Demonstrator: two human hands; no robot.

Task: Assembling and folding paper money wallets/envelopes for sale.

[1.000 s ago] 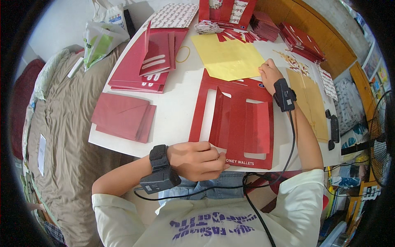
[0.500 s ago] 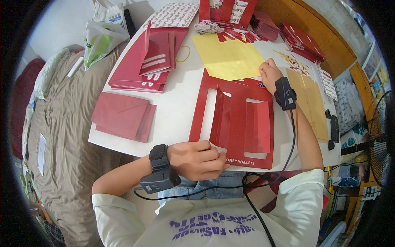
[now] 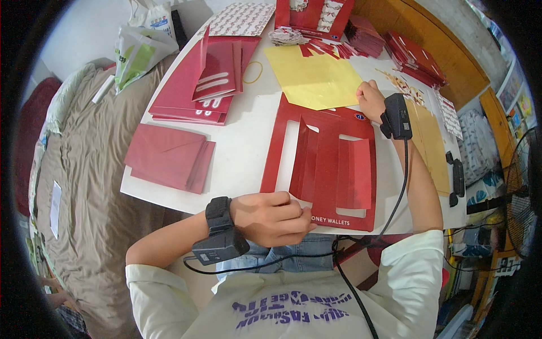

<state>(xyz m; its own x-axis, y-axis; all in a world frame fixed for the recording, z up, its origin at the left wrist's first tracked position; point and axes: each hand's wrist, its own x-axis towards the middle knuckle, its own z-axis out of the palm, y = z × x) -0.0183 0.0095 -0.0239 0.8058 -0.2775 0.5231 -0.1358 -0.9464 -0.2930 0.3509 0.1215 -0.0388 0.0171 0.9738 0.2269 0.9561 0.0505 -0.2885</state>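
Observation:
A flat red cardboard box blank (image 3: 326,186) with two long window cut-outs and folded-up flaps lies in front of me. My left hand (image 3: 272,217) is closed at its near left corner, the thumb and fingertips curled on the near edge. At the far right corner of the blank, my right hand (image 3: 371,100) is closed, its knuckles up, beside the right corner of a yellow sheet (image 3: 313,79). What its fingertips hold is hidden. The yellow sheet overlaps the far edge of the blank.
Left on the white table (image 3: 240,158) lie red envelopes (image 3: 166,155) and stacked dark red card pieces (image 3: 212,79). More red stacks (image 3: 415,59) stand at the back right. A tan sheet (image 3: 427,144) lies right. Black cables (image 3: 402,181) run from both wrists across my lap.
My right wrist has tilted and shifted slightly right, its hand staying at the yellow sheet's corner. The left hand and the red blank look nearly unchanged.

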